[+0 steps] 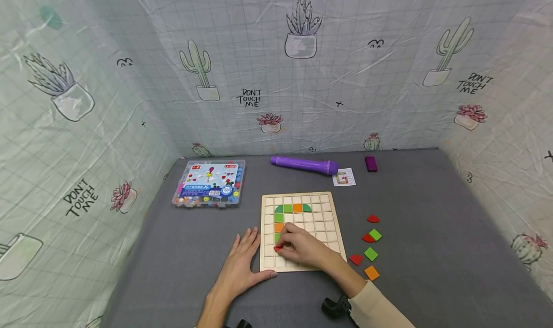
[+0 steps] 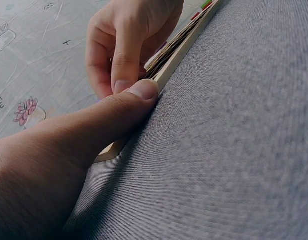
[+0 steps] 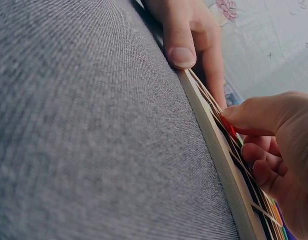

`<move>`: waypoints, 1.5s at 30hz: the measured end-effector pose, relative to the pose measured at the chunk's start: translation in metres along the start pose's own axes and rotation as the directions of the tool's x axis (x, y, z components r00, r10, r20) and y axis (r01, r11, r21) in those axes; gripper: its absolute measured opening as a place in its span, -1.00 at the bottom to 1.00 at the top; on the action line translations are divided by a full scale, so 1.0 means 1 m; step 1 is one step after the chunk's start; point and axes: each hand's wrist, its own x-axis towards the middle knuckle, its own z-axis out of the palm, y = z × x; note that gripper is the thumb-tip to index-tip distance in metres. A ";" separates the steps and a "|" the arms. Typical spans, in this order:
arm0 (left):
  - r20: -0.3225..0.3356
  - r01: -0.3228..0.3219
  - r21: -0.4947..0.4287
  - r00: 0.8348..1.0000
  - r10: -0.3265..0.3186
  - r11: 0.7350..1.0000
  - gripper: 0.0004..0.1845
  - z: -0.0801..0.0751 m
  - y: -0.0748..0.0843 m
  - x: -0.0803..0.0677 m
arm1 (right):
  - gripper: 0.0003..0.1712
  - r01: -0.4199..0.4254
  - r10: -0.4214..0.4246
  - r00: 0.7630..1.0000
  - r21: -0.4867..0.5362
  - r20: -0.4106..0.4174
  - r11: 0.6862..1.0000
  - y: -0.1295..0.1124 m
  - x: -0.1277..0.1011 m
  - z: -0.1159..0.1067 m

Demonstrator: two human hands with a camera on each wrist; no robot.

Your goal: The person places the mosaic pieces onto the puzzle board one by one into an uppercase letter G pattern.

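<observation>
A wooden grid board [image 1: 327,216] lies on the grey table, with green and orange tiles set in a row across its upper part and a column down its left side. My right hand [image 1: 302,245] is over the lower left of the board and pinches a red quarter-round tile [image 1: 277,249] just below the column. In the right wrist view that red tile [image 3: 228,125] shows under the thumb, low at the board's surface. My left hand [image 1: 237,270] rests at the board's left side with fingers spread, its thumb [image 2: 141,90] against the near edge.
Loose red tiles [image 1: 356,260], green tiles [image 1: 370,254] and an orange tile [image 1: 371,273] lie right of the board. Behind it are a purple microphone-shaped object [image 1: 302,164], a pattern card [image 1: 350,178] and a dark purple block [image 1: 371,164]. A clear box of beads [image 1: 209,184] stands back left.
</observation>
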 end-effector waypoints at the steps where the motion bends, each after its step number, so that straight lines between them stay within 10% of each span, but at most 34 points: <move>1: 0.001 0.001 0.000 1.000 -0.001 1.000 0.19 0.000 0.000 0.000 | -0.95 0.001 -0.001 1.000 -0.002 -0.002 1.000 0.000 0.000 0.000; 24: 0.013 0.017 -0.026 1.000 -0.017 1.000 0.19 0.001 0.000 0.000 | -0.93 0.005 -0.006 0.999 -0.033 -0.034 0.999 -0.001 -0.002 -0.001; 45: -0.018 -0.007 -0.019 1.000 0.007 1.000 0.19 0.003 0.000 -0.001 | -0.78 -0.067 0.067 0.983 0.007 -0.171 0.998 0.034 -0.041 -0.061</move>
